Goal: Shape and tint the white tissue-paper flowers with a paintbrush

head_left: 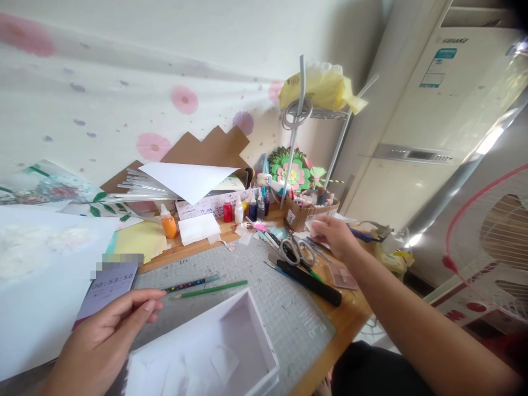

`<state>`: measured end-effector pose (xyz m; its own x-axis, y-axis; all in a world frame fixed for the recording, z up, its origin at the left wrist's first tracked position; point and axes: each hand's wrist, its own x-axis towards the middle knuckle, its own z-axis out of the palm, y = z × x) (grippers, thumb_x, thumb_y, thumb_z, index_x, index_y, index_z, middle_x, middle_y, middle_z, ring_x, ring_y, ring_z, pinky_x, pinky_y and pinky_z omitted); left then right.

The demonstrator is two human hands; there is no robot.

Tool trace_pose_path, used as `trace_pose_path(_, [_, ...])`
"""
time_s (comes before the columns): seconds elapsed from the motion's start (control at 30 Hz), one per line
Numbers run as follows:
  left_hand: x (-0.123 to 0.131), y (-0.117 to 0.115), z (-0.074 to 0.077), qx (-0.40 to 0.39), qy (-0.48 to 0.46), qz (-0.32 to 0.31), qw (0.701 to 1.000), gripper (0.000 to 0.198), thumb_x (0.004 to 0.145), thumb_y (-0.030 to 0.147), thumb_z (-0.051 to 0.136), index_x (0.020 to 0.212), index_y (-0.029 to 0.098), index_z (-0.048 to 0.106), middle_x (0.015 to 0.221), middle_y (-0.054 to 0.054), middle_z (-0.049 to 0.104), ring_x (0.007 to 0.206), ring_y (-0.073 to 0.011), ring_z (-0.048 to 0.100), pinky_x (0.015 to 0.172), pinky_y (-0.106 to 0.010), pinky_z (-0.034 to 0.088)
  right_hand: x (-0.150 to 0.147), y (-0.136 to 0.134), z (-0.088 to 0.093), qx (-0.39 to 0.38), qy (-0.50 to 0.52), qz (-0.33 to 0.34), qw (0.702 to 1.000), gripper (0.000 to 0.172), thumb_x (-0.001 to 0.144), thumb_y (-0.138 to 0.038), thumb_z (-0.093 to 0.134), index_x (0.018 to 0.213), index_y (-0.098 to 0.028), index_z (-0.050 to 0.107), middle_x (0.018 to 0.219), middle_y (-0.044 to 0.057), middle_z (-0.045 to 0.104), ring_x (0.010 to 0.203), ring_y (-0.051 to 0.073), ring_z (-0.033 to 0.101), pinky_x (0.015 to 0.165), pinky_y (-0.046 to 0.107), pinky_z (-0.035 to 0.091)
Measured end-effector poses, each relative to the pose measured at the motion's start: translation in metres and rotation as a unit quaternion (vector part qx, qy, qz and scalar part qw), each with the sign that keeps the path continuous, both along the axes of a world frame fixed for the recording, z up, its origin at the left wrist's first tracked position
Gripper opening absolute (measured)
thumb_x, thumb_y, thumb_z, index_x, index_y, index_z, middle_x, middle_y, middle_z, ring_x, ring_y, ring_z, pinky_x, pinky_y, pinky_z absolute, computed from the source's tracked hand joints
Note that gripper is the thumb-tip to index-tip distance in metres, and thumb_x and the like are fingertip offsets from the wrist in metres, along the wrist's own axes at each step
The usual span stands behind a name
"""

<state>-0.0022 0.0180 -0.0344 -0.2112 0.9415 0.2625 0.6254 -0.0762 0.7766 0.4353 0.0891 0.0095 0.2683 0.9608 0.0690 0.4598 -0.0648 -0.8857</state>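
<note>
My right hand (332, 234) reaches out over the table's far right part, its fingers closed on a small white piece (314, 226), perhaps paper. Next to it stands a cardboard box (303, 216) full of small supplies. My left hand (119, 316) is above the grey cutting mat (247, 264), thumb and forefinger pinched together; whatever is between them, if anything, I cannot make out. Near its fingertips lie a dotted dark pen (185, 285) and a green pencil (212, 290). A white open box (258, 324) sits in front of me with white paper scraps (225, 363) inside.
Scissors (299, 251) and a black tool case (309, 281) lie on the mat's right side. Paint bottles (227, 210) and an orange bottle (168, 223) line the back. A phone (109, 286) with a timer lies at left; a fan (490, 242) stands at right.
</note>
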Motion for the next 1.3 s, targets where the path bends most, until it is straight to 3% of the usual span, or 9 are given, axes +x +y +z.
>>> trace_pose_path(0.1, [-0.003, -0.003, 0.005, -0.096, -0.066, -0.101, 0.988, 0.044, 0.066, 0.060, 0.060, 0.096, 0.028, 0.065, 0.092, 0.002, 0.070, 0.085, -0.0206, 0.066, 0.073, -0.024, 0.053, 0.002, -0.001, -0.002, -0.012, -0.042, -0.010, 0.999, 0.030, 0.089, -0.031, 0.050, 0.113, -0.014, 0.053, 0.108, 0.007, 0.057, 0.090, 0.017, 0.059, 0.076, 0.037, 0.051])
trace_pose_path(0.17, [0.000, -0.006, 0.012, -0.123, -0.045, -0.132, 0.983, 0.043, 0.064, 0.058, 0.062, 0.095, 0.028, 0.065, 0.091, 0.001, 0.070, 0.084, -0.0220, 0.065, 0.072, -0.025, 0.053, 0.005, 0.000, -0.003, -0.028, -0.092, -0.006, 0.995, 0.029, 0.089, -0.031, 0.051, 0.112, -0.014, 0.054, 0.109, 0.007, 0.057, 0.091, 0.018, 0.059, 0.077, 0.037, 0.051])
trace_pose_path(0.5, [0.020, -0.017, 0.029, -0.133, 0.050, -0.218, 0.965, 0.030, 0.073, 0.048, 0.055, 0.082, 0.023, 0.068, 0.080, -0.002, 0.068, 0.077, -0.0221, 0.062, 0.071, -0.029, 0.050, -0.008, 0.028, -0.020, -0.055, -0.331, 0.090, 0.938, 0.027, 0.089, -0.031, 0.051, 0.110, -0.016, 0.056, 0.112, 0.007, 0.057, 0.096, 0.019, 0.057, 0.081, 0.038, 0.049])
trace_pose_path(0.77, [0.028, -0.023, 0.044, -0.142, 0.069, -0.274, 0.949, 0.021, 0.080, 0.037, 0.050, 0.078, 0.021, 0.065, 0.079, -0.002, 0.066, 0.076, -0.0189, 0.060, 0.069, -0.025, 0.048, 0.002, 0.033, -0.022, -0.015, -0.401, -0.002, 0.916, 0.026, 0.089, -0.031, 0.050, 0.109, -0.016, 0.056, 0.111, 0.007, 0.057, 0.095, 0.018, 0.058, 0.081, 0.038, 0.049])
trace_pose_path(0.93, [0.029, -0.023, 0.043, -0.143, 0.055, -0.279, 0.948, 0.021, 0.080, 0.035, 0.050, 0.077, 0.020, 0.064, 0.077, -0.002, 0.064, 0.074, -0.0186, 0.059, 0.067, -0.025, 0.046, 0.009, 0.027, -0.015, 0.020, -0.428, -0.028, 0.903, 0.027, 0.089, -0.031, 0.050, 0.110, -0.015, 0.055, 0.110, 0.007, 0.057, 0.094, 0.018, 0.058, 0.081, 0.038, 0.049])
trace_pose_path(1.1, [0.025, -0.020, 0.034, -0.149, -0.030, -0.230, 0.961, 0.028, 0.081, 0.044, 0.049, 0.081, 0.019, 0.063, 0.074, -0.002, 0.062, 0.071, -0.0178, 0.057, 0.063, -0.025, 0.045, -0.023, 0.014, 0.004, 0.103, -0.467, 0.062, 0.876, 0.034, 0.086, -0.027, 0.054, 0.116, -0.012, 0.053, 0.116, 0.012, 0.055, 0.110, 0.024, 0.049, 0.095, 0.043, 0.039])
trace_pose_path(1.23, [0.019, -0.015, 0.025, -0.109, -0.131, -0.149, 0.974, 0.031, 0.082, 0.046, 0.049, 0.078, 0.018, 0.062, 0.077, -0.003, 0.063, 0.075, -0.0181, 0.058, 0.071, -0.027, 0.045, -0.081, 0.025, 0.021, 0.135, -0.476, 0.239, 0.836, 0.025, 0.087, -0.025, 0.052, 0.110, -0.018, 0.058, 0.116, 0.006, 0.057, 0.108, 0.017, 0.051, 0.095, 0.032, 0.041])
trace_pose_path(1.3, [0.016, -0.013, 0.021, -0.092, -0.160, -0.118, 0.976, 0.031, 0.080, 0.046, 0.051, 0.077, 0.017, 0.061, 0.074, -0.002, 0.062, 0.072, -0.0178, 0.057, 0.070, -0.027, 0.045, -0.112, 0.040, 0.021, 0.131, -0.483, 0.305, 0.810, 0.024, 0.087, -0.027, 0.052, 0.108, -0.016, 0.057, 0.117, 0.007, 0.056, 0.107, 0.020, 0.052, 0.092, 0.041, 0.042])
